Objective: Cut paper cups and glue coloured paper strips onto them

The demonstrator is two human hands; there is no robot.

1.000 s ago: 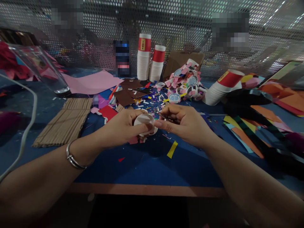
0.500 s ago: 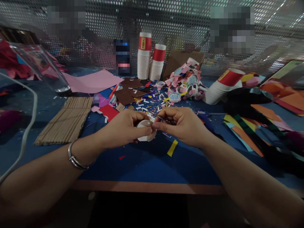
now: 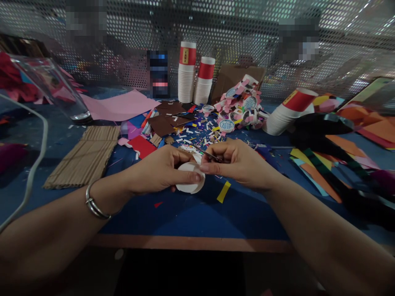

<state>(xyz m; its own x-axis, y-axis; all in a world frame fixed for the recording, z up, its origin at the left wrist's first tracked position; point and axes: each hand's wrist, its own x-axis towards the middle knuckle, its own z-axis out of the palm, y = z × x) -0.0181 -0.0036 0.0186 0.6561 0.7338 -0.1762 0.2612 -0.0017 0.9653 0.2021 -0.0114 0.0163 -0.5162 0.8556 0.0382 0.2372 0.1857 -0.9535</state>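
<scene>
- The near table edge (image 3: 191, 242) runs across below both forearms, which are cut off at the picture's borders; the space under it is too dark to read.
- A yellow strip (image 3: 224, 192) lies on the table just nearer than the right hand (image 3: 239, 164).
- The left hand (image 3: 156, 168) is clamped on a white paper piece (image 3: 189, 188), round, like the end of a paper cup. Its thumb lies across the near face and hides part of it; the other fingers are mostly hidden behind.
- The right fingers are together around a thin dark tool (image 3: 211, 156), its tip pointing left and far, above the piece. The grip hides much of it, so its kind is hard to tell.
- The piece sits left of the right fingertips, which are at its right rim; actual contact is unclear.
- Ridged cardboard (image 3: 84, 156) lies left; a black object (image 3: 327, 127) on the right is too dark to identify.
- Farther, paper scraps (image 3: 191, 131) scatter before a heap of decorated cup pieces (image 3: 240, 102), many overlapping.
- Two cup stacks (image 3: 187, 82) stand far, before a metal mesh (image 3: 129, 53); an upright pixelated patch beside them is unreadable.
</scene>
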